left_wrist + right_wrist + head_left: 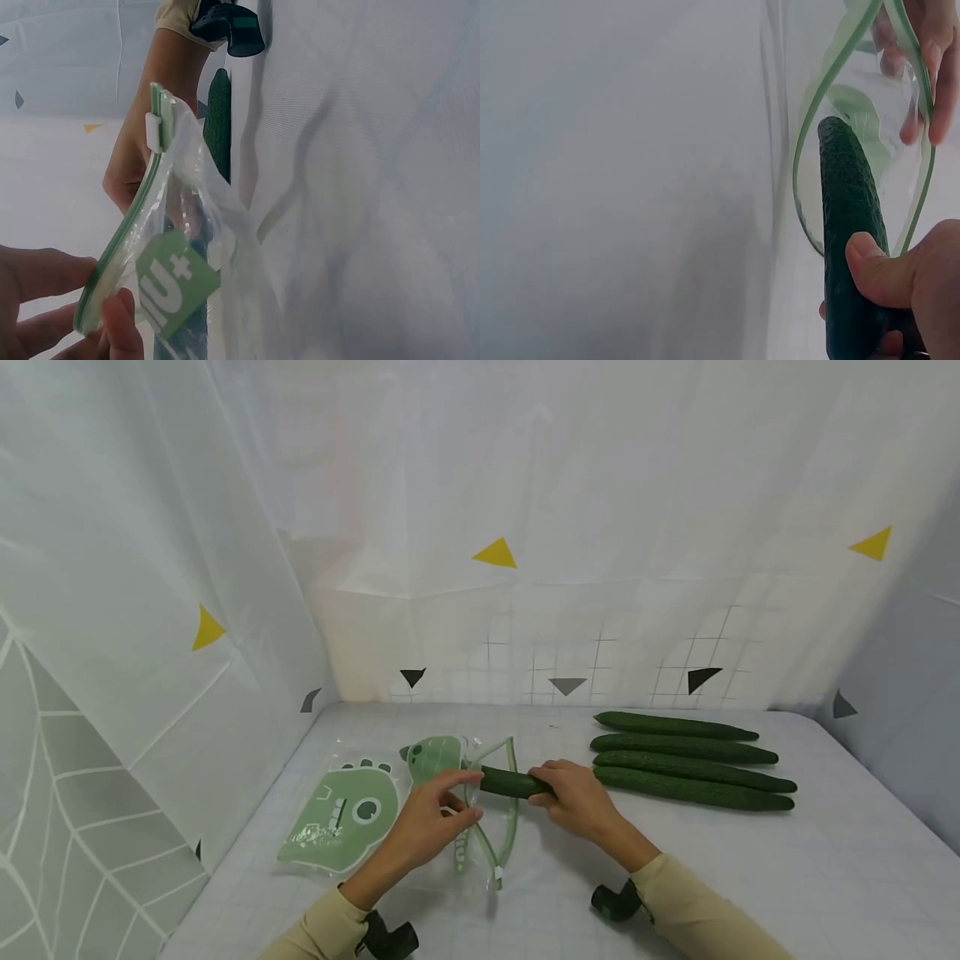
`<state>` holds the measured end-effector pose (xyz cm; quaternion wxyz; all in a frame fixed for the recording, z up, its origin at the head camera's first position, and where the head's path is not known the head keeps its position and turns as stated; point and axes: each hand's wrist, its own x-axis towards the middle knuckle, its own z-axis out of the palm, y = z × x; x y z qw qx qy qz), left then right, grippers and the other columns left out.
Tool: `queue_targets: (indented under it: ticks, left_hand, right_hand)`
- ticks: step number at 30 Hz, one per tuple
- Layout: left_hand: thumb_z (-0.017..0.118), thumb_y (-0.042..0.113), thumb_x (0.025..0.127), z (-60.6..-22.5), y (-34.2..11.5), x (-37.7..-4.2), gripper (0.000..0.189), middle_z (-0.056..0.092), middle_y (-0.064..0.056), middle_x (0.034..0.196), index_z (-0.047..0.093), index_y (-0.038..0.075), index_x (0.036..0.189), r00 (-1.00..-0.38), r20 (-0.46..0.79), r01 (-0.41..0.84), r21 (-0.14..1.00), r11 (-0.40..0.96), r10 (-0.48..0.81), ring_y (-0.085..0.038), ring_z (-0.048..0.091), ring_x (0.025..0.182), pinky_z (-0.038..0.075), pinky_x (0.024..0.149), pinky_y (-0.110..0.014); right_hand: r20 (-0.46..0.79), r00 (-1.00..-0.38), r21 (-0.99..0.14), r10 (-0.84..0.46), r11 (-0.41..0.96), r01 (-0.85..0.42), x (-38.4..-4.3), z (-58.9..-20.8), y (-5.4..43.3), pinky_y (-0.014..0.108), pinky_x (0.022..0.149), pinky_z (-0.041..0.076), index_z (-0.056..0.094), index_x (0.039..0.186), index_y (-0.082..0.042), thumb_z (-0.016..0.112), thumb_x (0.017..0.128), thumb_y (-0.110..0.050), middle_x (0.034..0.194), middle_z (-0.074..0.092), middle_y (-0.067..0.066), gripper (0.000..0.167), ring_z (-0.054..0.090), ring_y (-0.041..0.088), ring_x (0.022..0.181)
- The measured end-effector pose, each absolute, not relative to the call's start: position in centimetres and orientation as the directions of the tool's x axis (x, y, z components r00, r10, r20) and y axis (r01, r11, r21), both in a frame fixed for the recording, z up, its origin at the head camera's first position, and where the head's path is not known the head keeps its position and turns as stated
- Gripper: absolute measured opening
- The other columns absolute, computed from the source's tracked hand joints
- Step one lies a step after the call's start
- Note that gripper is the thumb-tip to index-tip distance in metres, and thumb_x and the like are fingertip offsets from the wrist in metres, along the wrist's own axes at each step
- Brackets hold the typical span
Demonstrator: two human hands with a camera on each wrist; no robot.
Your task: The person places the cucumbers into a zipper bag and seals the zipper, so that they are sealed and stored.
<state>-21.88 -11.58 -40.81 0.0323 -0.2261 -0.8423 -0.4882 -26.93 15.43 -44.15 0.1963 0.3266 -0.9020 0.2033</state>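
My left hand [433,814] pinches the green zip edge of a clear zip bag [180,277] with a green cartoon print. The bag's mouth [810,112] gapes wide, facing right, and a white slider [153,133] sits on its zip. In my right hand [577,797] is a dark green cucumber [847,195], gripped with the thumb along its side. Its far end points into the bag's mouth; the left hand hides part of that overlap in the head view.
Several cucumbers [690,766] lie side by side at the back right of the white table. Another green cartoon bag [341,818] lies flat on the left. White sheeting [600,485] hangs behind and at both sides. Dark devices [617,902] are strapped at both wrists.
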Motion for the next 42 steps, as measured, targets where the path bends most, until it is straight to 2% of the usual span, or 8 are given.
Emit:
queue_targets:
  ticks: [13,23,30,37,42]
  left_hand:
    - [0.077,0.011,0.095,-40.8,-11.5,-21.9,0.046,0.063,-0.007,0.134,0.066,0.01,0.14,-0.891,0.291,0.425,0.806,0.413,0.348,-0.017,0.07,0.089,0.053,0.069,-0.032]
    - [0.076,0.01,0.096,-41.0,-11.5,-21.8,0.047,0.063,-0.008,0.135,0.064,0.007,0.141,-0.885,0.294,0.434,0.802,0.41,0.361,-0.017,0.07,0.089,0.054,0.071,-0.031]
    - [0.076,0.01,0.095,-40.9,-11.6,-21.8,0.047,0.064,-0.008,0.134,0.065,0.008,0.141,-0.887,0.299,0.433,0.803,0.409,0.353,-0.017,0.07,0.089,0.054,0.071,-0.031]
    - [0.076,0.013,0.096,-40.9,-11.6,-21.8,0.046,0.064,-0.007,0.133,0.065,0.008,0.141,-0.888,0.289,0.425,0.812,0.399,0.358,-0.017,0.07,0.089,0.054,0.071,-0.03]
    - [0.077,0.013,0.096,-41.0,-11.6,-21.8,0.047,0.063,-0.008,0.134,0.065,0.009,0.141,-0.889,0.283,0.418,0.821,0.39,0.36,-0.018,0.07,0.089,0.054,0.072,-0.03]
  right_hand:
    - [0.493,-0.734,-0.252,-0.467,0.731,-0.635,-27.0,-43.9,13.7,0.041,0.071,0.052,0.076,0.117,-0.003,0.086,0.086,-0.019,0.097,0.072,0.006,0.035,0.064,0.022,0.083]
    - [0.514,-0.741,-0.283,-0.432,0.73,-0.622,-26.7,-43.9,12.7,0.043,0.072,0.053,0.076,0.113,-0.002,0.087,0.085,-0.016,0.098,0.071,0.007,0.033,0.065,0.024,0.085]
    - [0.529,-0.725,-0.284,-0.441,0.713,-0.641,-26.8,-43.6,11.6,0.041,0.07,0.053,0.077,0.113,-0.001,0.087,0.085,-0.017,0.097,0.072,0.007,0.034,0.064,0.023,0.083]
    - [0.54,-0.723,-0.289,-0.43,0.713,-0.639,-27.1,-43.8,10.9,0.037,0.066,0.05,0.078,0.107,-0.005,0.088,0.084,-0.016,0.089,0.07,0.004,0.028,0.06,0.019,0.077]
    - [0.55,-0.719,-0.295,-0.424,0.707,-0.643,-27.3,-44.0,10.5,0.039,0.066,0.051,0.078,0.104,-0.006,0.088,0.083,-0.016,0.089,0.07,0.004,0.026,0.062,0.021,0.077]
